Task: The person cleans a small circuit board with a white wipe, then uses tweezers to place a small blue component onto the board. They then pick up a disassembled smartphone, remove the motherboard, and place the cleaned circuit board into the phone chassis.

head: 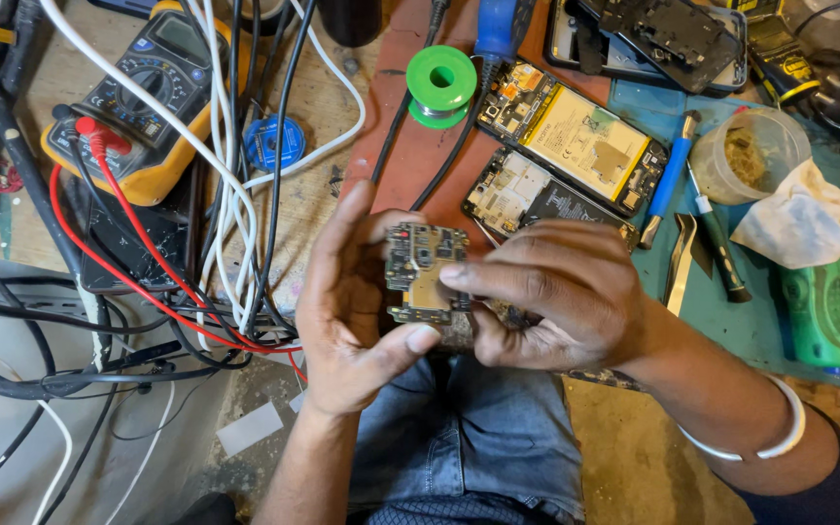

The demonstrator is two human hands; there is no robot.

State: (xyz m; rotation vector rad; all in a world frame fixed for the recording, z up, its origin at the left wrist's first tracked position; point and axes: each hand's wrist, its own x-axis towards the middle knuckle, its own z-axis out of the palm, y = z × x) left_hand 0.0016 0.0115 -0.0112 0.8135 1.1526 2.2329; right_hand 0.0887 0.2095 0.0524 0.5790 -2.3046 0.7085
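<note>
A small phone circuit board [424, 273] with gold shields and dark chips is held upright above my lap. My left hand [347, 311] grips it from the left, thumb under its lower edge and fingers behind its top. My right hand [561, 292] comes in from the right, its fingertips pressing on the middle of the board's face. A white bangle [780, 437] circles my right wrist. Just beyond my hands, two opened phones lie on the bench: one with a yellow battery [576, 136] and one bare frame [527, 194].
A yellow multimeter [148, 97] with red and black leads sits at the left among tangled cables [226, 224]. A green solder spool [440, 83], blue screwdriver [670, 175], tweezers [679, 262], plastic cup [751, 156], white tissue [794, 219] and green bottle [823, 316] lie on the bench.
</note>
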